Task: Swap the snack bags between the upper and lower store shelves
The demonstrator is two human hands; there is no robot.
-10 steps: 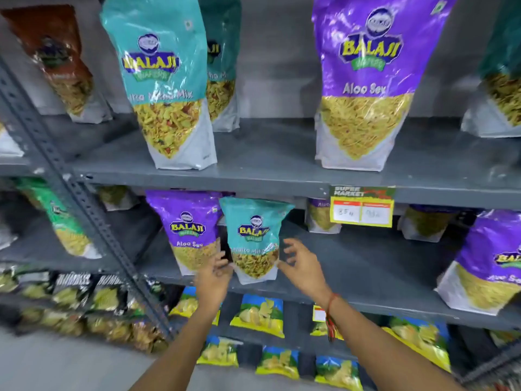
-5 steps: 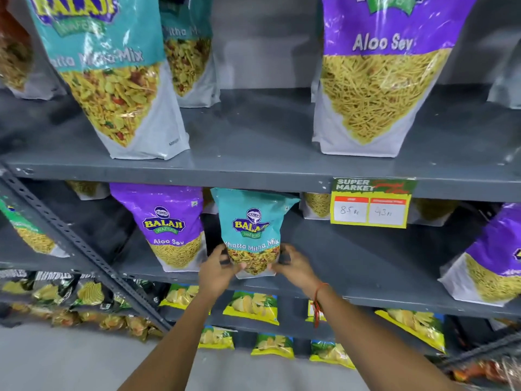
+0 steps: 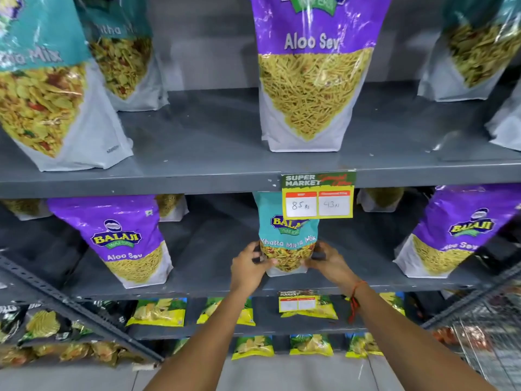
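Note:
A small teal Khatta Mitha Mix bag (image 3: 288, 238) stands upright on the lower shelf (image 3: 214, 289), its top partly behind a yellow price tag (image 3: 318, 196). My left hand (image 3: 248, 266) grips its lower left side and my right hand (image 3: 328, 262) grips its lower right side. A small purple Aloo Sev bag (image 3: 124, 238) stands to its left, another purple bag (image 3: 456, 235) to its right. On the upper shelf (image 3: 197, 176) stand a large purple Aloo Sev bag (image 3: 310, 74) and large teal mix bags (image 3: 45, 88).
A slanted metal brace (image 3: 70, 303) crosses the lower left. Yellow chip packets (image 3: 158, 311) fill the rows beneath. A wire basket (image 3: 485, 334) sits at the lower right. More bags stand behind at the back of the lower shelf.
Both hands closed onto the small teal bag's lower sides, and the bag now stands further right on the lower shelf. The view moved closer and up.

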